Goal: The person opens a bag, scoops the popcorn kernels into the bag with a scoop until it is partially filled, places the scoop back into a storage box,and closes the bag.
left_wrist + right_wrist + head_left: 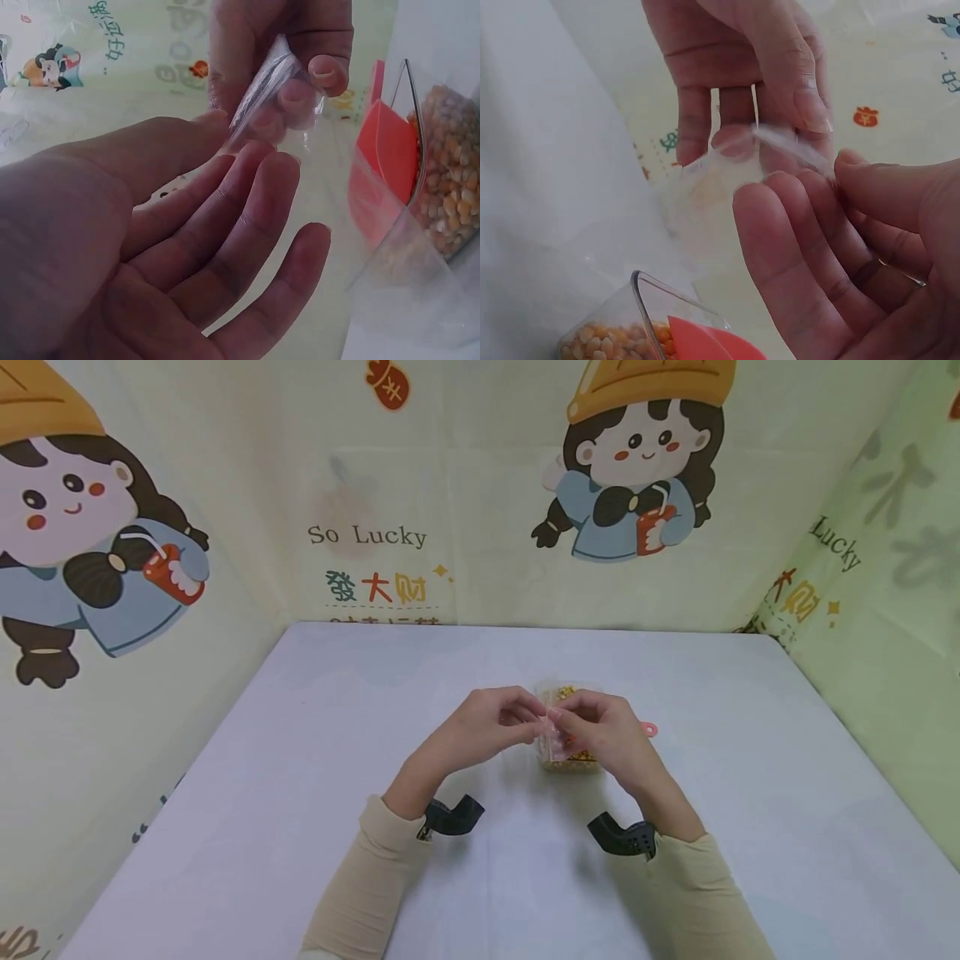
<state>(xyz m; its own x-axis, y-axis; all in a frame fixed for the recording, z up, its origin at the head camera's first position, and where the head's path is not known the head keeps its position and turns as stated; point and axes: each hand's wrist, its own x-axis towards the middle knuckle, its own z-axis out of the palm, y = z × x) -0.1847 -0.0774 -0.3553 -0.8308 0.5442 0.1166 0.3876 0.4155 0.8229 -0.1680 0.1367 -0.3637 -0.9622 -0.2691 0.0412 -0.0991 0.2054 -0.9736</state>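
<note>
Edge uppermost, pinched clear plastic bag (557, 747) with left hand (498, 722) and right hand (606, 731) together; dangled it downward, long axis unclear, over or just short of box of corn (570, 767), standing nearer the right hand.

The left sleeve (363, 897) and right sleeve (712, 906) are beige, softly creased and long, ending near the wrists. The left wrist fitting (459, 817) and right wrist fitting (619, 836) are black and bent like elbows; the right one also shows a few tiny specks (639, 837), too small to make out clearly. The fingers (274, 191) are bare.
</note>
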